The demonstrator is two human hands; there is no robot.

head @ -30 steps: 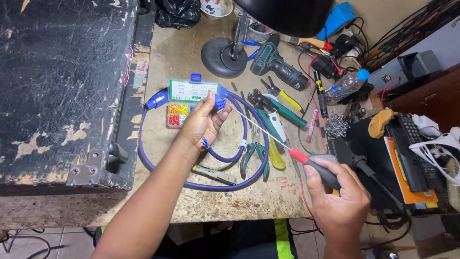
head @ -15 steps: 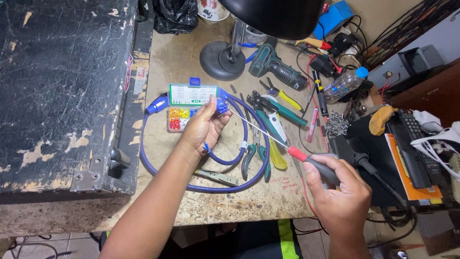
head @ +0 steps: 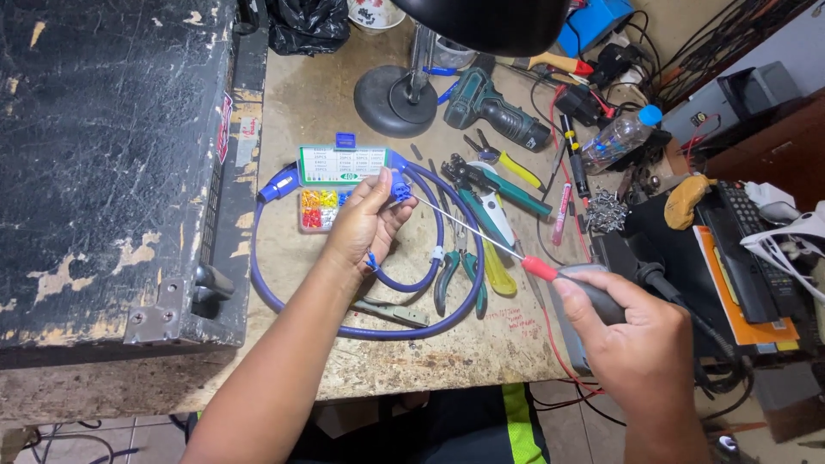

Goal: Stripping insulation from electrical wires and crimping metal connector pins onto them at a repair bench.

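Blue plastic connector (head: 400, 186) on the end of a looped blue cable (head: 361, 329) is pinched in left hand (head: 365, 225) above the bench. Right hand (head: 640, 344) is closed around a red-and-grey screwdriver (head: 550, 272), tip at the connector. Looks light and rigid; cable floppy, so hold the plug body.

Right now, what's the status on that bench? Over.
Left hand pinching blue connector on the blue cable. Right hand gripping screwdriver, tip at connector. Pliers lie just beneath the shaft.
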